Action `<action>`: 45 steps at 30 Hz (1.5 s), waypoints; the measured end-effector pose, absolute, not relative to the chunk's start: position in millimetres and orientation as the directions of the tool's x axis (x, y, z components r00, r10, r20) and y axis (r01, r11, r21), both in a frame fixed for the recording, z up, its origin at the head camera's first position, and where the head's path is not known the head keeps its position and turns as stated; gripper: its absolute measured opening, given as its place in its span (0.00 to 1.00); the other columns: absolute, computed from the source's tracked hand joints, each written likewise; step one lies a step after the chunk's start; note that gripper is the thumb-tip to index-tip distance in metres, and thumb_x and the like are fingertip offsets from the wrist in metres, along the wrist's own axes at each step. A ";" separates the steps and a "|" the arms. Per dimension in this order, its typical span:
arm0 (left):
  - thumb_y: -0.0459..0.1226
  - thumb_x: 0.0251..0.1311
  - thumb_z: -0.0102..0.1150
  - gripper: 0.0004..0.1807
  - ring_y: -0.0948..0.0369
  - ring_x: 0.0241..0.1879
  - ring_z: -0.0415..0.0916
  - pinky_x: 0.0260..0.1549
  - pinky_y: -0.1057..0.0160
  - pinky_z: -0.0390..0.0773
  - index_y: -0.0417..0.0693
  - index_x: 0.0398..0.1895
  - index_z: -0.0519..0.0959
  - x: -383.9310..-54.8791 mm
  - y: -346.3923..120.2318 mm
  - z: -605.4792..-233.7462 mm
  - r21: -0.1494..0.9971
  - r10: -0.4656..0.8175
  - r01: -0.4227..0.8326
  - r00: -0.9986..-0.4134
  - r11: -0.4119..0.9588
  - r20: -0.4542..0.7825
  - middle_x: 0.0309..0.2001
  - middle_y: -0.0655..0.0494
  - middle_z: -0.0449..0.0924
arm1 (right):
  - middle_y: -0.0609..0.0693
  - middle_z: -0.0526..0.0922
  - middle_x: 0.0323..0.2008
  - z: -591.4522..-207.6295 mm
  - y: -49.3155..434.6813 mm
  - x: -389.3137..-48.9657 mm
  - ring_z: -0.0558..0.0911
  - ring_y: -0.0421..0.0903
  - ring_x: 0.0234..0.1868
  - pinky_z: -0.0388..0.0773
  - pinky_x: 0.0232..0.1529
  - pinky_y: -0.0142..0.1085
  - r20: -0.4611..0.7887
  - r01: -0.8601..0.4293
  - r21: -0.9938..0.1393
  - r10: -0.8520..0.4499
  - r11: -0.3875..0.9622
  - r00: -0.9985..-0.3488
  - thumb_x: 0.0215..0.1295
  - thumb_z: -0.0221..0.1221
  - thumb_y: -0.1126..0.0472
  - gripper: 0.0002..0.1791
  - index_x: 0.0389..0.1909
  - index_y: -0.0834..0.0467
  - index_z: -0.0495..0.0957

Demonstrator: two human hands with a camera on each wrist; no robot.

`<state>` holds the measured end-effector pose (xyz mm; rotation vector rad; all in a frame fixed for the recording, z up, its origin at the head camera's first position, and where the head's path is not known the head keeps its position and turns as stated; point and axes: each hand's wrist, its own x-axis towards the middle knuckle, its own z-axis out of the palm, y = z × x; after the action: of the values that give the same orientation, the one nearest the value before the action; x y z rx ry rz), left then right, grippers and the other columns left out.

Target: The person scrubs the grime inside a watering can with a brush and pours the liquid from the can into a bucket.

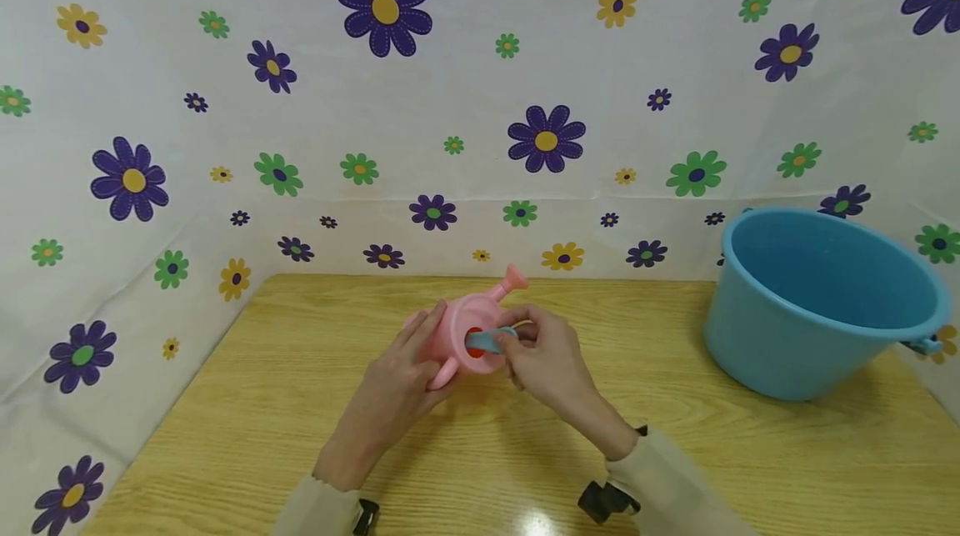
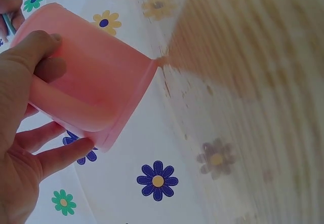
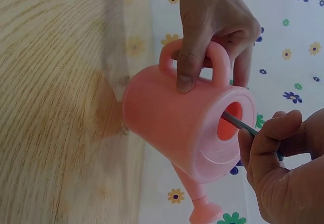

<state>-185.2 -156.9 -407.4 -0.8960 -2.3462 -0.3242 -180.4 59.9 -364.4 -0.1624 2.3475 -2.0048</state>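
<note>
Right sleeve (image 1: 675, 482) nearest. Right hand (image 1: 551, 361) pinches blue tool (image 1: 485, 342), far end inside pink can (image 1: 441, 340) just left of pinch. Left hand (image 1: 397, 379) holds can by handle (image 1: 445, 373). Risk: loose pinch could drop tool inside; weak left hold, can tips.

I'm somewhere booth-like: flowered cloth (image 1: 465, 90) screens my wooden table (image 1: 300, 361). What room lies around it, I can't tell.
</note>
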 end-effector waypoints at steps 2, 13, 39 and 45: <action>0.39 0.44 0.83 0.18 0.39 0.66 0.75 0.52 0.50 0.82 0.44 0.13 0.80 -185.2 -157.4 -407.8 0.017 0.524 0.669 -0.597 0.743 0.608 0.69 0.35 0.73 | 0.54 0.78 0.20 -363.4 63.7 -178.9 0.71 0.42 0.15 0.69 0.18 0.28 0.020 -0.032 -0.993 -0.103 0.118 -0.995 0.71 0.59 0.68 0.06 0.46 0.63 0.78; 0.39 0.44 0.83 0.16 0.39 0.67 0.74 0.56 0.50 0.80 0.43 0.15 0.82 -183.8 -159.5 -408.4 0.034 0.508 0.648 -0.628 0.761 0.589 0.70 0.35 0.71 | 0.51 0.79 0.22 -355.2 79.4 -174.4 0.72 0.42 0.18 0.70 0.19 0.29 -0.067 0.062 -0.996 -0.077 0.066 -0.995 0.72 0.58 0.68 0.07 0.47 0.63 0.77; 0.37 0.49 0.78 0.14 0.40 0.67 0.74 0.59 0.48 0.78 0.47 0.15 0.81 -184.7 -158.7 -408.9 0.069 0.468 0.616 -0.662 0.784 0.586 0.71 0.37 0.70 | 0.51 0.79 0.21 -361.5 69.1 -178.6 0.72 0.42 0.16 0.70 0.18 0.29 -0.046 0.043 -0.998 -0.066 0.045 -0.997 0.71 0.59 0.68 0.07 0.47 0.64 0.78; 0.37 0.50 0.77 0.13 0.40 0.67 0.74 0.60 0.48 0.77 0.46 0.15 0.82 -183.5 -157.4 -407.7 0.084 0.461 0.610 -0.674 0.788 0.577 0.71 0.37 0.70 | 0.50 0.78 0.20 -364.3 62.9 -180.6 0.72 0.41 0.15 0.71 0.18 0.29 -0.033 0.030 -0.998 -0.075 0.047 -0.997 0.70 0.60 0.68 0.08 0.48 0.65 0.78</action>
<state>-183.5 -157.4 -407.7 -0.7955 -2.4329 -0.3662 -180.6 62.9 -364.3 -0.0482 2.2171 -2.1171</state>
